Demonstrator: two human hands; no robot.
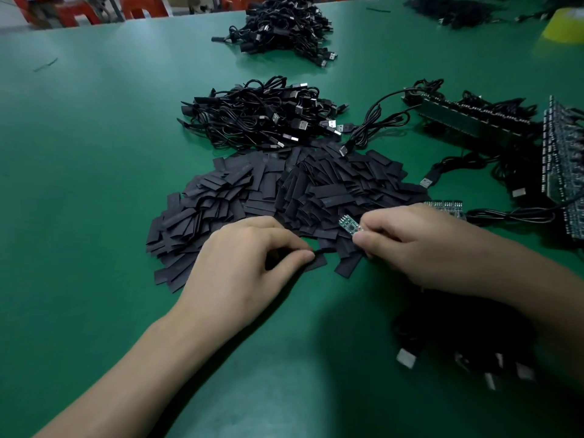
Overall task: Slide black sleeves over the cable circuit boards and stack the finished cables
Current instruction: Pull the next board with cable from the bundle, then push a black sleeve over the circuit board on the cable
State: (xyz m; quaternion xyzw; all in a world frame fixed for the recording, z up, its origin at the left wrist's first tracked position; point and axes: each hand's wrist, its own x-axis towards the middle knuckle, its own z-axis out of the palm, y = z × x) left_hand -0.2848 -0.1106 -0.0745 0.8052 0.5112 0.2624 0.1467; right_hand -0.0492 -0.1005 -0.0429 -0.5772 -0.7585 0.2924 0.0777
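Two hands low over green table (94, 184). Left hand (252, 257) pinching one black sleeve (319, 261) at near edge of sleeve pile (284, 191), too many to count; sleeve's long axis roughly left-right. Right hand (420, 245) gripping one circuit board (348, 225) by its near end, free end pointing away and left over pile. Beyond, two cable heaps: nearer heap (259, 115), farther heap (284, 26).

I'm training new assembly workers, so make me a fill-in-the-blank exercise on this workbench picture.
1. The right hand pinches a small ____ with chips on it.
2. The left hand pinches a flat black ____ at the near edge of the pile.
3. The table surface is ____.
Missing words: circuit board; sleeve; green.
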